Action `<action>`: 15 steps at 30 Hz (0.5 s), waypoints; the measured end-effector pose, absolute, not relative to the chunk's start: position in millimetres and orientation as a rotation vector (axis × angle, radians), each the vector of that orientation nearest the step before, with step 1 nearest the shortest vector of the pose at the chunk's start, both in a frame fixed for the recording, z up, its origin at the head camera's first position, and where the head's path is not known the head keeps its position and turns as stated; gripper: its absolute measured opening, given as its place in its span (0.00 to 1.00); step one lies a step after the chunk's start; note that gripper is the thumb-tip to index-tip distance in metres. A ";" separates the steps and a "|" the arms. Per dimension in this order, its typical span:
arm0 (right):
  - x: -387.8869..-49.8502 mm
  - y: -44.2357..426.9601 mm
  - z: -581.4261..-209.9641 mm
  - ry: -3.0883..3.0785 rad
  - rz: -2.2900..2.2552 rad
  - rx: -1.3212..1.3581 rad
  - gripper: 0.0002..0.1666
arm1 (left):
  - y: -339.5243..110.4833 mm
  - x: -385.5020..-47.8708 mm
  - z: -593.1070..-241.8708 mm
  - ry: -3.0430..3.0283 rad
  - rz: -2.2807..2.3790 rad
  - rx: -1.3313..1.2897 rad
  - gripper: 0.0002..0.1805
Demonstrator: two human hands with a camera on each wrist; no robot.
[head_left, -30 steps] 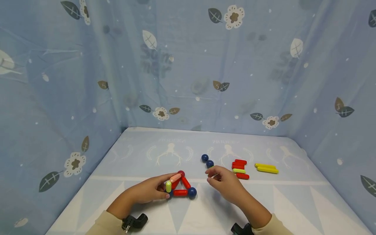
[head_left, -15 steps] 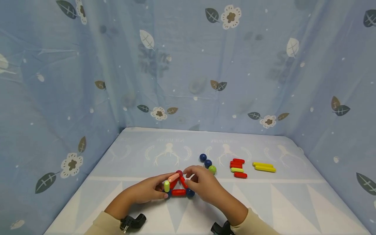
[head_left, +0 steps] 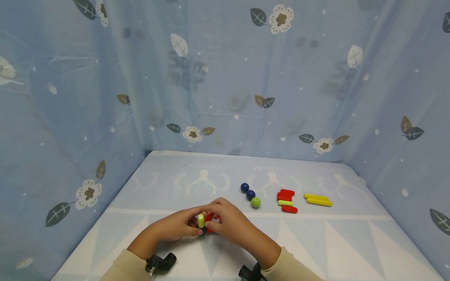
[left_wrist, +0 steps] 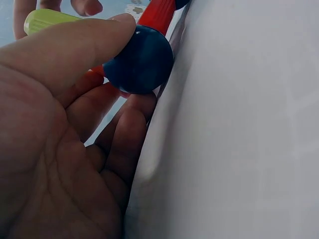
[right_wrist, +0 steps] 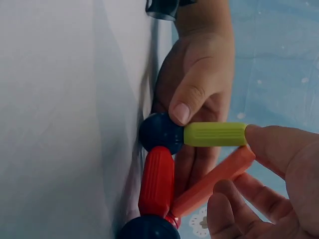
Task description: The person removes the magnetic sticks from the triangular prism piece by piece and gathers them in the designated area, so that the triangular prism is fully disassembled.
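My left hand (head_left: 177,225) pinches a dark blue ball (left_wrist: 139,59) at the near left corner of a triangle of red rods and balls on the table. From that ball a yellow-green rod (right_wrist: 215,134) stands upright. My right hand (head_left: 228,220) covers much of the triangle. In the right wrist view its thumb (right_wrist: 279,147) touches the yellow-green rod's free end, and its fingers curl at a tilted salmon-orange rod (right_wrist: 214,181). That rod's top lies close to the yellow-green rod's end. A red rod (right_wrist: 157,181) runs between the held ball and another dark blue ball (right_wrist: 148,230).
Two dark blue balls (head_left: 250,194) and a green ball (head_left: 255,202) lie behind the right hand. Further right are several short rods (head_left: 289,209), red and yellow-green, and a pair of longer yellow rods (head_left: 318,202). Patterned blue cloth (head_left: 225,78) hangs around the table.
My right hand has moved left from beside the loose balls onto the triangle, uncovering the green ball. My left hand stays at the corner ball.
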State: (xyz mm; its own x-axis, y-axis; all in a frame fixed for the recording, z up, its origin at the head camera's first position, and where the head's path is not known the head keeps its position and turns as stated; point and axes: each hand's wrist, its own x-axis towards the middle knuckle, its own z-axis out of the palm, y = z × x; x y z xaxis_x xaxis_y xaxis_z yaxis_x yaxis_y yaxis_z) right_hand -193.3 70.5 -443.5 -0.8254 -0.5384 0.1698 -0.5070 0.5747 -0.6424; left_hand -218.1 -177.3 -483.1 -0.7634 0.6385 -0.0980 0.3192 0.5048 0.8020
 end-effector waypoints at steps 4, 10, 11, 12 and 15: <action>-192.9 66.7 -443.8 2.793 -1.031 -0.925 0.22 | -177.8 -217.3 -483.4 2.363 1.152 0.796 0.39; -192.8 64.0 -444.8 2.855 -1.008 -0.923 0.15 | -177.2 -218.4 -484.8 2.352 1.146 0.802 0.40; -193.0 63.6 -445.2 2.867 -1.007 -0.924 0.13 | -176.9 -218.6 -484.7 2.355 1.143 0.803 0.40; -193.1 63.3 -445.6 2.877 -1.012 -0.921 0.12 | -176.6 -218.7 -484.5 2.357 1.141 0.808 0.40; -193.8 63.0 -446.8 2.911 -1.018 -0.916 0.10 | -175.9 -218.3 -483.1 2.367 1.132 0.822 0.40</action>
State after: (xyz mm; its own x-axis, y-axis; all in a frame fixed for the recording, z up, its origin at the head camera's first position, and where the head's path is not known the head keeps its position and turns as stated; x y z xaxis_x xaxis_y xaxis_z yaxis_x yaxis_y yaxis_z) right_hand -193.8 63.0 -446.8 -0.8353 -0.4906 0.2484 -0.5384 0.6380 -0.5505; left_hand -218.3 -175.9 -483.1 -0.7520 0.6526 -0.0922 0.3378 0.5017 0.7964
